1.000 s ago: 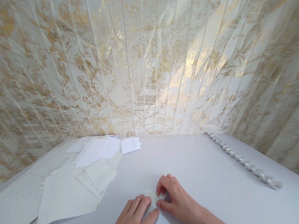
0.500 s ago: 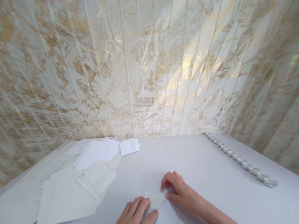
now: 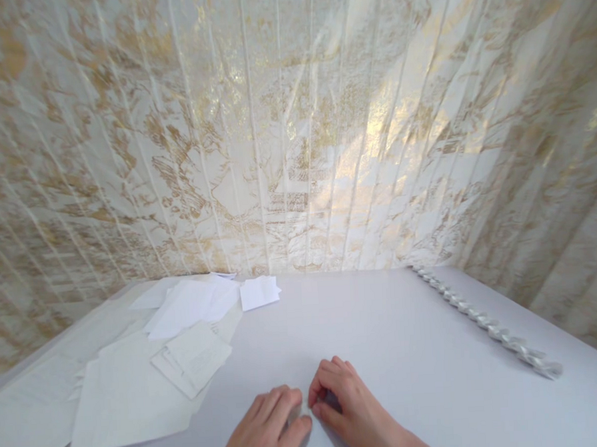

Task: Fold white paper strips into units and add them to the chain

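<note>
Near the front middle of the white table, my left hand [image 3: 270, 425] and my right hand [image 3: 351, 407] almost meet. Between their fingertips a small slip of paper [image 3: 307, 406] shows only as a sliver; most of it is hidden by the fingers. The left fingers curl over its left side, thumb below. From the right, my thumb and bent index finger pinch at its other side. How the slip is folded cannot be made out.
Overlapping sheets [image 3: 132, 399] and smaller paper pieces [image 3: 200, 355] spread over the table's left side. A small white stack [image 3: 259, 293] lies at the back edge. On the right runs a long zigzag chain of folded pieces [image 3: 484, 322]. A patterned curtain [image 3: 283, 131] hangs behind.
My right hand has moved left and slightly down, closing in on my left hand. The paper slip, plainly visible before, is now mostly covered. My left hand has barely shifted.
</note>
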`<state>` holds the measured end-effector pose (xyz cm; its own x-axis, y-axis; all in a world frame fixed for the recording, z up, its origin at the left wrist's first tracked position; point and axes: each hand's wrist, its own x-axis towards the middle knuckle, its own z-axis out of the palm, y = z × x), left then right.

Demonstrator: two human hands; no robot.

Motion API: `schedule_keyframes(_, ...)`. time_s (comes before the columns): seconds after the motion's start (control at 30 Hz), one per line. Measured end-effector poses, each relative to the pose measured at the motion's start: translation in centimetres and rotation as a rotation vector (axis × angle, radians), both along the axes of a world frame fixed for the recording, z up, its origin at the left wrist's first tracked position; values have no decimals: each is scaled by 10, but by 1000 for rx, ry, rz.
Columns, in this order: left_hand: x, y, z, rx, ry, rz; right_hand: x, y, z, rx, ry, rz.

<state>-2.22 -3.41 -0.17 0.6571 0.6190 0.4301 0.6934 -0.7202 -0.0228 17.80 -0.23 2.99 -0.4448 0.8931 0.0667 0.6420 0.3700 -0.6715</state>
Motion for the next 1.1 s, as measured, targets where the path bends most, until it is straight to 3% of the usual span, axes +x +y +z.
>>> schedule_keyframes(0.1,-8,8,11,-11,56,-1,2,0,0,-20,12,-7)
schedule_keyframes(0.2,-13,17,6,146,-12,-89,3,1,0,-23,17,-3)
schedule_keyframes(0.3,-12,24,-1,174,-6,-159,3,1,-1,-21,13,6)
schedule_keyframes(0.5,-2,27,22,77,46,-201,5,2,-5,-12,29,14)
schedule_keyframes(0.73,-13,32,8,69,60,-304,5,3,-4,15,45,34)
schedule_keyframes(0.83,-16,26,23,-34,105,-336,4,1,-1,22,3,36)
schedule_keyframes(0.97,-17,20,42,-145,127,-206,3,0,-1,30,-15,52)
schedule_keyframes(1.1,-18,23,33,-56,1,-321,3,-1,-3,41,-13,48)
